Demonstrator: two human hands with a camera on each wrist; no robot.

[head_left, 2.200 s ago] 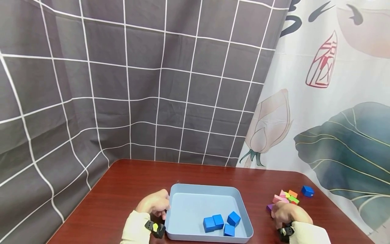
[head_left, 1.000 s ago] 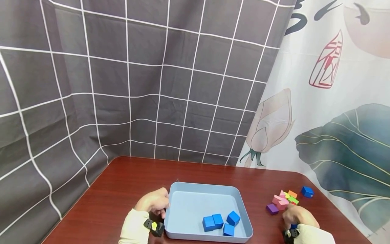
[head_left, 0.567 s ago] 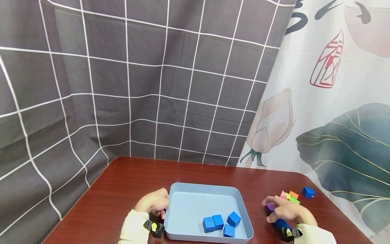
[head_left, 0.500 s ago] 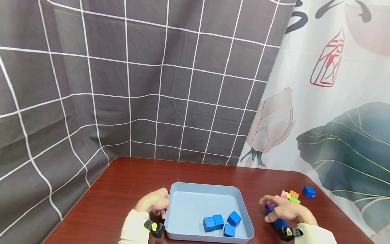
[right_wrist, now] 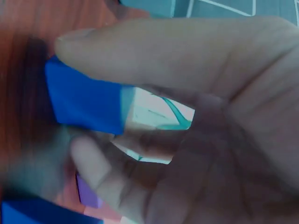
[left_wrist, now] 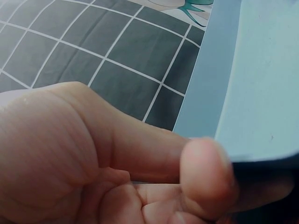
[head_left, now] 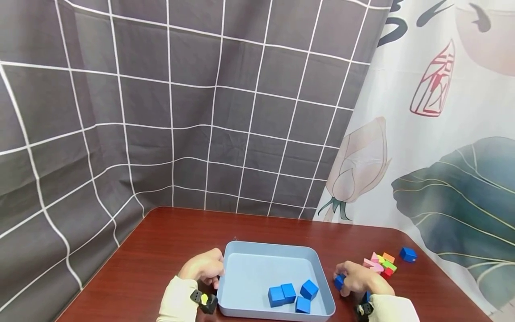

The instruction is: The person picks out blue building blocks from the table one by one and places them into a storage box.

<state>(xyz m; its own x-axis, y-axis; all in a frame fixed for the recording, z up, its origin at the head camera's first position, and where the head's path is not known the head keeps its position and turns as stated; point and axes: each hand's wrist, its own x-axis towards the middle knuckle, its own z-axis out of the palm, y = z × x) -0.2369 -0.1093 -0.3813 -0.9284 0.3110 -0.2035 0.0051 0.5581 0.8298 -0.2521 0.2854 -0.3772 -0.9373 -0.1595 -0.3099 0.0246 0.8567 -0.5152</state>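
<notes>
My right hand (head_left: 356,278) pinches a blue cube (head_left: 339,281) between thumb and fingers, just right of the tray. In the right wrist view the thumb lies along one side of that blue cube (right_wrist: 86,98), with a fingertip on the opposite side. Another blue block (head_left: 367,296) shows partly under this hand near the wrist. My left hand (head_left: 204,268) grips the left side of the light blue tray (head_left: 257,264); the left wrist view has its thumb at the tray's rim (left_wrist: 205,88) and the other fingers curled below. Several blue cubes (head_left: 276,296) lie inside, at the tray's front right.
Right of my right hand, small coloured blocks cluster on the brown table (head_left: 173,237), including a pink block (head_left: 376,267), a green block (head_left: 389,265) and a red block (head_left: 387,273). Behind them sits a lone blue block (head_left: 408,254). A purple block (right_wrist: 87,192) shows beneath my right fingers.
My right hand has moved left from the coloured blocks toward the tray and, from spread fingers half a second ago, now pinches a blue cube. The left hand and tray stay put.
</notes>
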